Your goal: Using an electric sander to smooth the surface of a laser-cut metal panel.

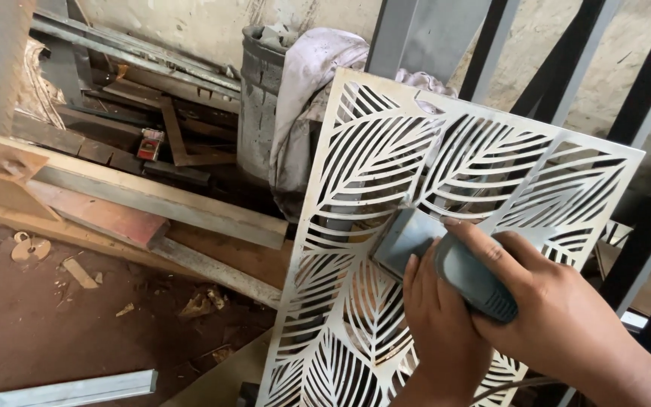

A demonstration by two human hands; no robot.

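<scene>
Head view looks down on a pale metal panel (386,188) cut through with a leaf pattern, standing tilted at the right of the scene and leaning back toward dark upright bars (642,226). Both hands work a grey-blue power tool (446,264) against the panel's face, near its middle. The right hand (559,316) has its grip closed round the tool's body from above, index finger laid along the top. The left hand (435,324) sits just under it, fingers wrapped against the tool's near side, so its grip is closed on the tool too. The tool's flat front end touches the panel where several leaf veins meet; whether it is running cannot be told.

Judging by this, the step in hand is working the panel's surface with the tool's head, at a spot around the centre. A next move would call for steady two-handed pressure and for keeping the head flat, since the thin cut ribs could catch an edge and the panel only leans rather than sits clamped.

At the left, on the floor (54,324), lie steel sections (152,200) and scraps; a grey bucket (261,90) draped with a dirty cloth (310,83) stands far behind the panel.
</scene>
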